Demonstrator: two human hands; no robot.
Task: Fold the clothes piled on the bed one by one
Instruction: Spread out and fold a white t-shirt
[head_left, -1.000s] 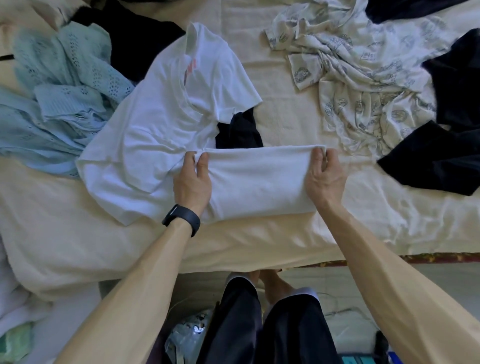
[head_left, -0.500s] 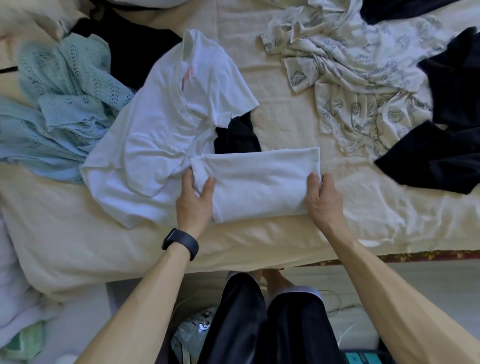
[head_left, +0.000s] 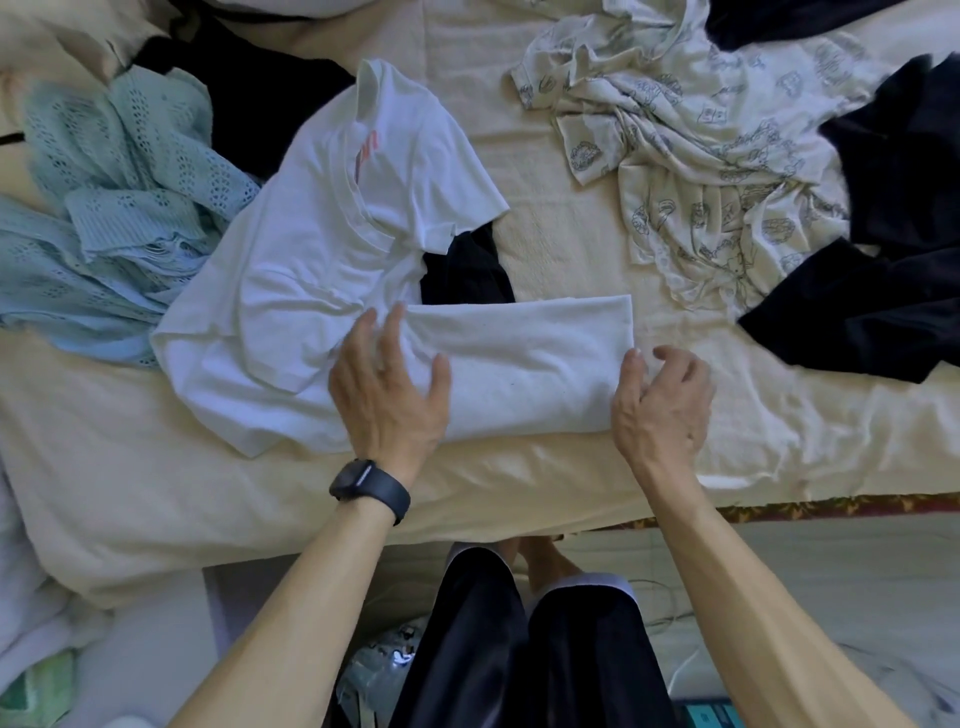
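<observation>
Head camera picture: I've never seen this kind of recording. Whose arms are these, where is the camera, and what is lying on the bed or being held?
There is no machine here. A person wears one wide-angle camera on the head, looking down, so the two bare arms are their own. The left hand, with a black watch on its wrist, rests with spread fingers on the left end of a folded white cloth. The right hand sits at the cloth's right end, fingers loosely curled, gripping nothing. On the bed around it lie unfolded clothes: a white T-shirt, a light blue knit, a patterned cream garment and dark garments.
</observation>
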